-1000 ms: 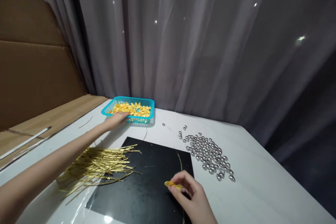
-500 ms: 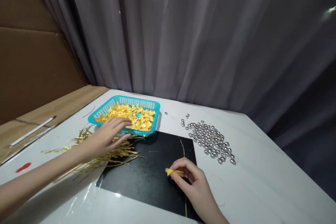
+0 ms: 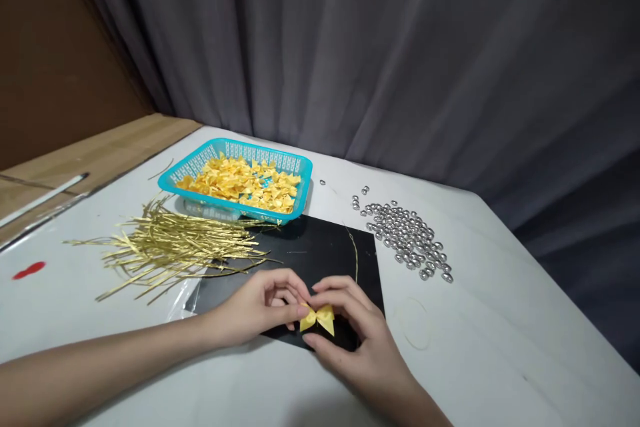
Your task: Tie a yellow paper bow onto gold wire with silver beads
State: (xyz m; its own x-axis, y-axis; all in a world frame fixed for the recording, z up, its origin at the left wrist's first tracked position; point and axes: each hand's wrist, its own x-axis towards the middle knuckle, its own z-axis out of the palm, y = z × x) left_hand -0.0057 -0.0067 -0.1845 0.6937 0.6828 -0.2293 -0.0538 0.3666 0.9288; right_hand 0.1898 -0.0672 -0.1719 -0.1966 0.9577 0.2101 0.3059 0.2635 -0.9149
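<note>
A small yellow ribbon bow (image 3: 317, 319) is held over the black mat (image 3: 320, 240). My left hand (image 3: 267, 303) is closed, pinching the bow's left side between thumb and fingers. Around its right side curves my right hand (image 3: 357, 327), fingertips at the bow's upper edge and thumb apart below it. Whether the right fingers press on the bow, I cannot tell. Left of the mat lies a loose pile of gold twist ties (image 3: 185, 243). One thin gold tie (image 3: 355, 250) lies on the mat beyond my right hand.
A blue plastic basket (image 3: 304, 177) of yellow bows stands behind the ties. Silver beads (image 3: 407, 233) are spread right of the mat. A red mark (image 3: 29, 271) and white stick (image 3: 43, 199) are at the left. Grey curtain (image 3: 350, 47) hangs behind the white table (image 3: 500, 320).
My left hand has come from near the basket and ties to the bow and pinched it. The bow now faces me spread out; my right thumb has parted from it. The view has shifted.
</note>
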